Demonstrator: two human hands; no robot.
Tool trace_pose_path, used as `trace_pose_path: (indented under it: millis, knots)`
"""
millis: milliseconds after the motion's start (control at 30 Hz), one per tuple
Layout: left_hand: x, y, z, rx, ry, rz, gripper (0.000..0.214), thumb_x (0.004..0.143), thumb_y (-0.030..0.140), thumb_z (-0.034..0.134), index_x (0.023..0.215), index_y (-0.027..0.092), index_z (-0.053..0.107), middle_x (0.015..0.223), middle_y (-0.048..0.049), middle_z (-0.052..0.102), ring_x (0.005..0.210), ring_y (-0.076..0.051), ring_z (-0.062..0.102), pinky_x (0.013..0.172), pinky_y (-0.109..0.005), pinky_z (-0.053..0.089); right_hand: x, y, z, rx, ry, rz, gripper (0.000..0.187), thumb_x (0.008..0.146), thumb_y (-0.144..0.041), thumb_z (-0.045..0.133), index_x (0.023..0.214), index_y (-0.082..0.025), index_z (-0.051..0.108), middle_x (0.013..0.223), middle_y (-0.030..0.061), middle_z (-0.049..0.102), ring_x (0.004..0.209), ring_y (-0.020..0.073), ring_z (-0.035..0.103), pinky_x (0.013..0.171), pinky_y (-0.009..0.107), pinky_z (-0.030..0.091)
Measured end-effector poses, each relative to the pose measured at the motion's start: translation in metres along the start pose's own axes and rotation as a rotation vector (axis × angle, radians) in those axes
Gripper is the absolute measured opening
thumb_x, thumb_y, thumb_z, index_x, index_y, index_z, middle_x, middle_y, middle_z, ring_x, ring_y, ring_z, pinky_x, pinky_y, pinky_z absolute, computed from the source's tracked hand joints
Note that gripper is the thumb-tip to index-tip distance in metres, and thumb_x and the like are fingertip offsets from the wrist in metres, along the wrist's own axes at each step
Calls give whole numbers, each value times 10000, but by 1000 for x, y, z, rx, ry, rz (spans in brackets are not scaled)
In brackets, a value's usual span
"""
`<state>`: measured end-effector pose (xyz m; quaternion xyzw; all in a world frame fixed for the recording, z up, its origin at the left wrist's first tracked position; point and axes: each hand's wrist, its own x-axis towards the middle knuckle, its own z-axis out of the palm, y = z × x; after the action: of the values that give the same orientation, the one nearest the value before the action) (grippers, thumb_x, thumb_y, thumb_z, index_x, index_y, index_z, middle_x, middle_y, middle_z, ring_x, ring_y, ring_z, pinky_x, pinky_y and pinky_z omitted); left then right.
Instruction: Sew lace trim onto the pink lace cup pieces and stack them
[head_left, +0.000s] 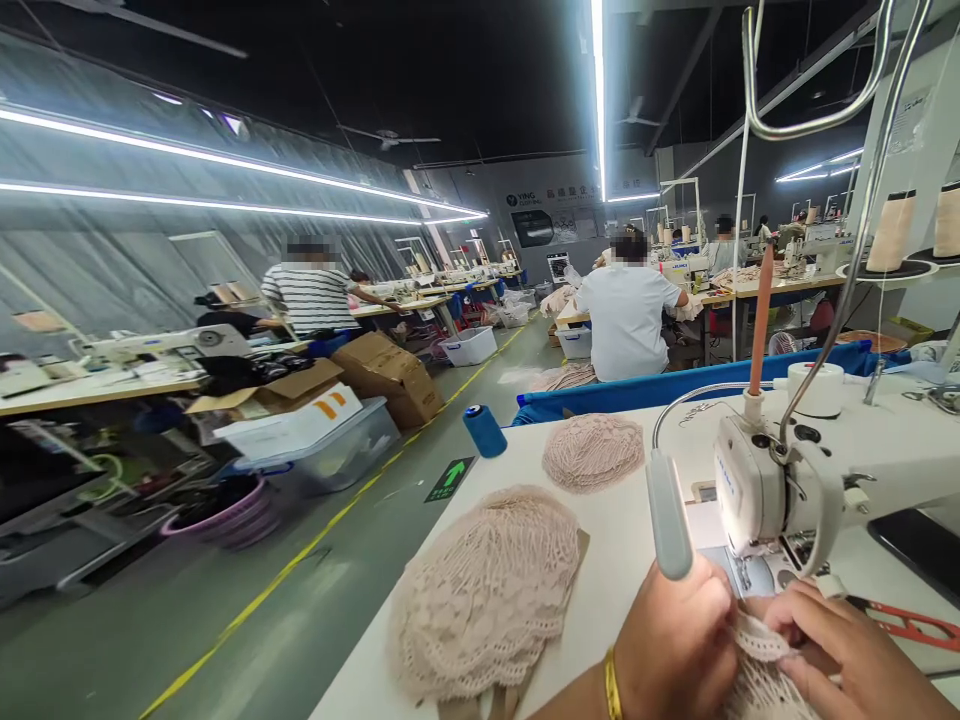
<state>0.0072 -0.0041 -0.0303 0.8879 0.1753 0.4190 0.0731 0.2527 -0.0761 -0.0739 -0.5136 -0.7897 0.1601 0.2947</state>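
Note:
My left hand [679, 635], with a gold-coloured bracelet at the wrist, is closed on the edge of a beige lace piece [761, 680]. On the other side of that lace, my right hand [840, 650] pinches it between thumb and fingers. Both hands are just in front of the needle area of a white sewing machine [757, 480], whose small lamp [670, 520] hangs above my left hand. To the left lies a large stack of beige lace pieces [487, 590], and a smaller lace stack [592, 452] sits behind it.
A blue thread cone [486, 430] stands on the far left table edge. Red-handled scissors [911, 625] lie right of my right hand. A metal thread stand [855, 300] rises over the machine. Boxes, a pink basket [225, 515] and other people at machines are beyond the yellow-lined aisle.

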Motion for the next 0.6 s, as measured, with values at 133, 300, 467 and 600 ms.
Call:
trace_pose_path:
  millis: [133, 300, 467, 600]
  knots:
    - [-3, 0, 6, 30, -15, -34, 210, 860, 156, 593, 1042, 235, 523, 927, -56, 674, 801, -237, 639, 713, -365, 514, 3, -7, 4, 19, 41, -73, 188, 1134, -325, 514, 1109, -331, 700, 1043, -4, 770, 978, 198, 761, 869, 301, 611]
    - [-9, -3, -1, 15, -245, -310, 483, 787, 305, 830, 1199, 228, 590, 1132, -95, 674, 1014, -311, 632, 874, -431, 550, 1, 1, 3, -101, 49, -92, 112, 1114, -309, 556, 1087, -314, 665, 985, 5, 763, 926, 207, 764, 738, 288, 593]
    - [-5, -10, -19, -58, -510, -677, 825, 602, 646, 992, 1244, 258, 648, 1295, -96, 598, 1155, -348, 576, 969, -436, 543, -2, 16, 7, -238, 23, -92, 152, 1110, -298, 521, 970, -299, 580, 810, -33, 696, 779, 204, 753, 609, 289, 546]
    - [4, -17, -34, -138, -612, -672, 800, 605, 698, 953, 1223, 275, 672, 1325, -81, 571, 1237, -369, 538, 1030, -431, 518, -2, 19, 8, -263, -1, -125, 156, 1116, -281, 495, 972, -300, 551, 792, -49, 671, 756, 190, 740, 606, 280, 535]
